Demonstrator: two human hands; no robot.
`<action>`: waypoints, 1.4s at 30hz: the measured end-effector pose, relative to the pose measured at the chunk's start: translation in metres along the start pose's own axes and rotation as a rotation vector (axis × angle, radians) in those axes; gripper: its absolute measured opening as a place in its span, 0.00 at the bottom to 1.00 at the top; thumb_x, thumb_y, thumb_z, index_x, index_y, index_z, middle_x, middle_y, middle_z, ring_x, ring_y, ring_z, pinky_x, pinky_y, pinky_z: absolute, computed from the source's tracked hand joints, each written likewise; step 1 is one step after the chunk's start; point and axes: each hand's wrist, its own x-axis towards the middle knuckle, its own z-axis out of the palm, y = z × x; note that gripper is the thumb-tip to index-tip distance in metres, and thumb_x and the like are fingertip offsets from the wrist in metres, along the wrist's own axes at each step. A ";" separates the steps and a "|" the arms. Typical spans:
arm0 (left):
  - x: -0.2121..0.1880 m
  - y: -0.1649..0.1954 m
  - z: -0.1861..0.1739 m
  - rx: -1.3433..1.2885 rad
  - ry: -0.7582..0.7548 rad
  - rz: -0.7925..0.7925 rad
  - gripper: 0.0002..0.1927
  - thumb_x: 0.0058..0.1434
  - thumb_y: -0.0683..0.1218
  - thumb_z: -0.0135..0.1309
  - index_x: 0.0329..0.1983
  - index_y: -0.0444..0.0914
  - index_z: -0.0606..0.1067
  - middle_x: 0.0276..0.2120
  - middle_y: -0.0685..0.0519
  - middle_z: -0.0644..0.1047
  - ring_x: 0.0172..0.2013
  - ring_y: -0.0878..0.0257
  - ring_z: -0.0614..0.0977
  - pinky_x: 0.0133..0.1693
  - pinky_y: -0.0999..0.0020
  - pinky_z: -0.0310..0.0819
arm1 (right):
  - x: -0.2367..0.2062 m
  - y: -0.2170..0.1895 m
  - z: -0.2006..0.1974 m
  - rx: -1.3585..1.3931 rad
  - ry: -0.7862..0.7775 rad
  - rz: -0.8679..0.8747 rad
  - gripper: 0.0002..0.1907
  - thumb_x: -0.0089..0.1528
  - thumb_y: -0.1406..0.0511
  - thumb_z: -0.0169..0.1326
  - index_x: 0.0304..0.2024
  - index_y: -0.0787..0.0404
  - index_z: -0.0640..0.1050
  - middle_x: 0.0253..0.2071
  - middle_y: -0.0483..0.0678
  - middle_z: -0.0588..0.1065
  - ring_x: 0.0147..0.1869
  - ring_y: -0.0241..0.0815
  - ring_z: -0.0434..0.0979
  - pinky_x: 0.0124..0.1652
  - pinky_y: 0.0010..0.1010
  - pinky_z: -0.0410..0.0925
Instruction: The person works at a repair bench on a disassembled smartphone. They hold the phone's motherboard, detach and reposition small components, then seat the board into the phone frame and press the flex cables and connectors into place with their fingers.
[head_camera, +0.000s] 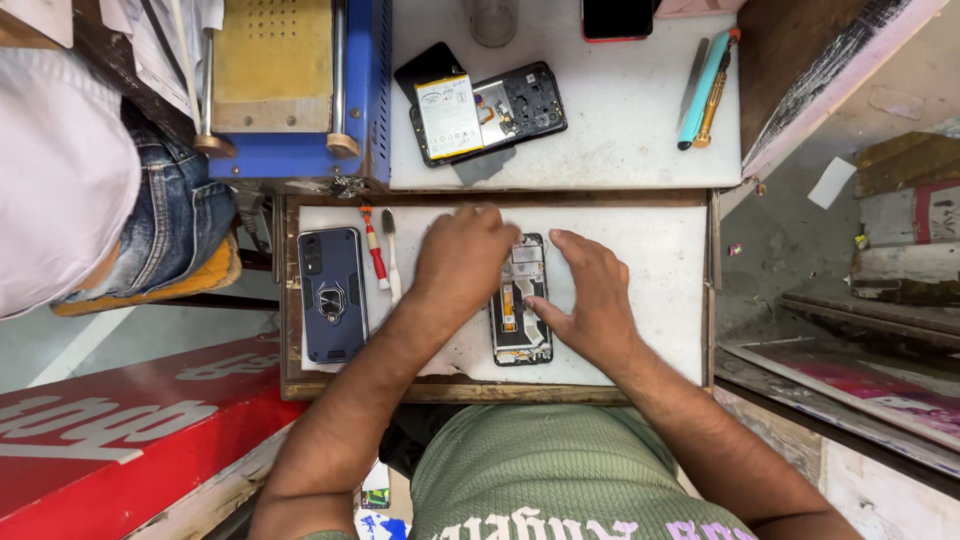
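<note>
1. Opened phone frame (520, 305) lies upright on the white work mat (650, 300), between both hands; its top-left part is hidden under the left hand, and the inner parts are too small to tell apart.
2. Left hand (462, 262): palm down on the mat and the frame's left edge, fingers together and curled forward. Fingertips blur at the mat's top edge, so I can't tell if they pinch anything.
3. Right hand (590, 290): flat, fingers loosely spread, thumb touching the frame's right side near the middle. It holds nothing.
4. Dark blue phone case with ring holder (331, 293) lies on the mat's left edge, well apart from the frame.
5. Red-handled screwdriver (375, 252) and a thin white tool (391, 262) lie between the case and the left hand. Tool tip is unclear.
6. Upper white shelf: second opened phone with a white-labelled battery (449, 115) on top, label print unreadable. A black phone with red rim (617, 18) and a clear cup (494, 20) are cut off at the top.
7. Teal tool (703, 90) with an orange-tipped one beside it lies at the shelf's right.
8. Blue machine with yellowish plate (290, 80) sits top left, partly cropped.
9. Red sign with white lettering (110, 430) sits bottom left, cut off.
10. Another person in jeans (170, 215) is at the left, mostly out of frame.
</note>
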 end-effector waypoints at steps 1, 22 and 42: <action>-0.001 -0.001 -0.009 -0.090 0.138 -0.034 0.13 0.57 0.39 0.61 0.46 0.40 0.83 0.40 0.51 0.79 0.43 0.51 0.80 0.44 0.54 0.78 | 0.000 0.004 0.003 0.107 0.055 -0.025 0.51 0.52 0.64 0.72 0.71 0.55 0.58 0.68 0.56 0.65 0.71 0.54 0.63 0.63 0.49 0.61; -0.090 -0.039 -0.017 -0.091 0.130 -0.368 0.25 0.60 0.46 0.65 0.61 0.41 0.75 0.57 0.47 0.77 0.61 0.48 0.74 0.59 0.50 0.70 | 0.098 0.039 -0.113 -0.264 0.299 -0.146 0.40 0.59 0.70 0.69 0.69 0.74 0.65 0.65 0.74 0.63 0.65 0.74 0.68 0.60 0.48 0.66; -0.073 -0.049 -0.008 0.026 -0.113 -0.271 0.40 0.53 0.46 0.67 0.71 0.46 0.67 0.66 0.46 0.70 0.72 0.41 0.58 0.68 0.37 0.48 | 0.018 0.017 -0.016 0.236 -0.093 0.182 0.11 0.64 0.70 0.59 0.50 0.58 0.82 0.41 0.49 0.83 0.33 0.34 0.78 0.31 0.24 0.72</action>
